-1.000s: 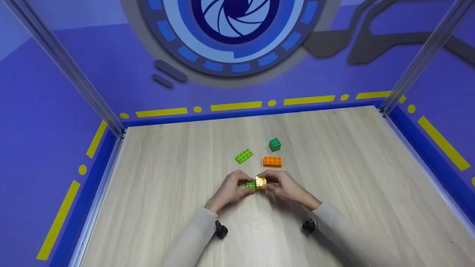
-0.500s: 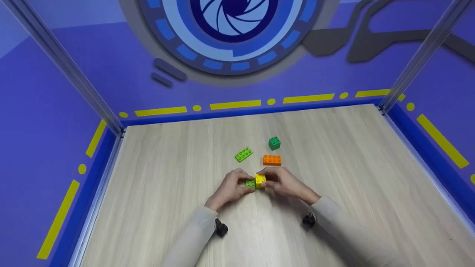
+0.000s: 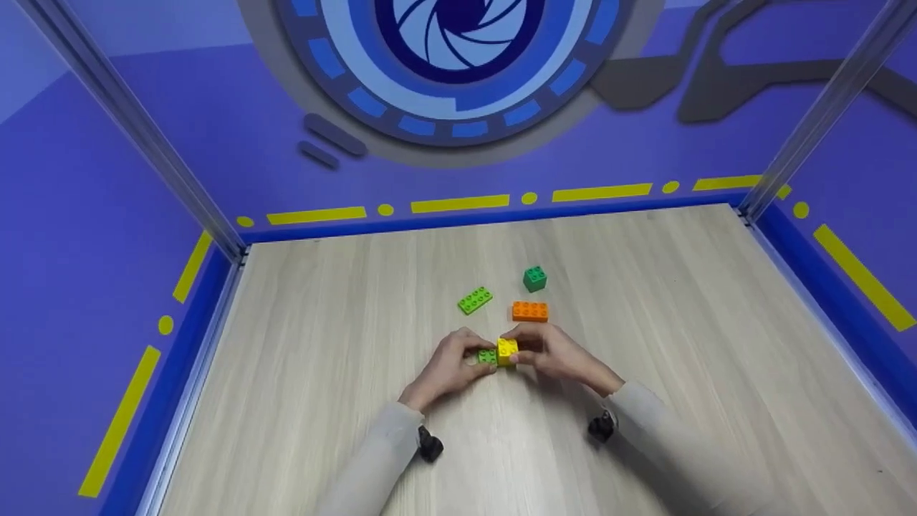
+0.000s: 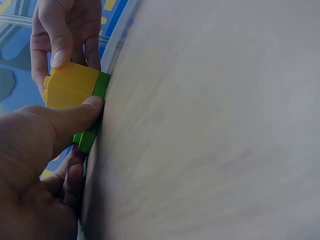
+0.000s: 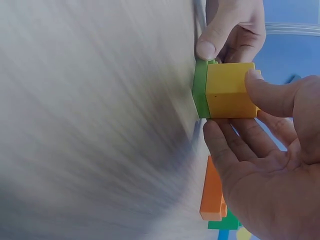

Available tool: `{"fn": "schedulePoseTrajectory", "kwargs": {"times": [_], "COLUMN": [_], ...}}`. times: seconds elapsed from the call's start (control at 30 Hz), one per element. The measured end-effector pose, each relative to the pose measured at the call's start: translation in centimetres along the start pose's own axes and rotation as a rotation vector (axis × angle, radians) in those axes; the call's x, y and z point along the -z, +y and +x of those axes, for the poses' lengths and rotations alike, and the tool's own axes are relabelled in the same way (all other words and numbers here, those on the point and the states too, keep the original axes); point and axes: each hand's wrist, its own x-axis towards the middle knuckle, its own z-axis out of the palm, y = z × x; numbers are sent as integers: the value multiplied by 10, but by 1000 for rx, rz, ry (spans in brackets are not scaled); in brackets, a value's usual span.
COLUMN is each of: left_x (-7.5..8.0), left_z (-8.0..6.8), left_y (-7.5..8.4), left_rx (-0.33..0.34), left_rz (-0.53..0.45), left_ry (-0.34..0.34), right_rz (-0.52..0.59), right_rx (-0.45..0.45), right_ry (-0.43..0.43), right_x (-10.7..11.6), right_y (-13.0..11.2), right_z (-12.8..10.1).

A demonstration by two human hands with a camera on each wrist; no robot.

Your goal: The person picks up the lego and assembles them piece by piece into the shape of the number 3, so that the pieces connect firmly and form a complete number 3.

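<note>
My left hand (image 3: 451, 364) pinches a flat light-green toy building brick (image 3: 487, 356) by its left end, with the thumb on the near side. A square yellow building brick (image 3: 506, 350) sits on the right end of that green brick. My right hand (image 3: 557, 356) holds the yellow brick, its thumb (image 5: 270, 95) against the studded top edge. In the right wrist view the yellow brick (image 5: 230, 92) meets the green one (image 5: 200, 90) with no visible gap. The green brick lies low at the table surface; the left fingers hide part of its left end.
Beyond the hands, an orange brick (image 3: 530, 311) lies on the wooden table (image 3: 344, 344). A second flat light-green brick (image 3: 475, 300) lies to its left, and a square dark-green brick (image 3: 534, 279) stands behind. Blue printed walls (image 3: 458, 172) enclose the back and sides.
The head view has shifted slightly. Both hands keep their grips on the yellow and light-green bricks, almost in place; the bricks on the table stay put.
</note>
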Motion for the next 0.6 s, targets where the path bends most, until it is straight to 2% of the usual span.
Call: {"fn": "schedulePoseTrajectory", "kwargs": {"times": [0.37,0.6], "left_x": [-3,0], "left_z": [-3,-2], "left_y": [0,1], "left_rx": [15,24], "left_rz": [42,34], "left_ry": [-5,-9], "right_rz": [64,21], "right_rx": [-26,-28], "right_ry": [-22,1], "right_x": [-2,0], "right_y": [2,1], "right_z": [-4,-3]}}
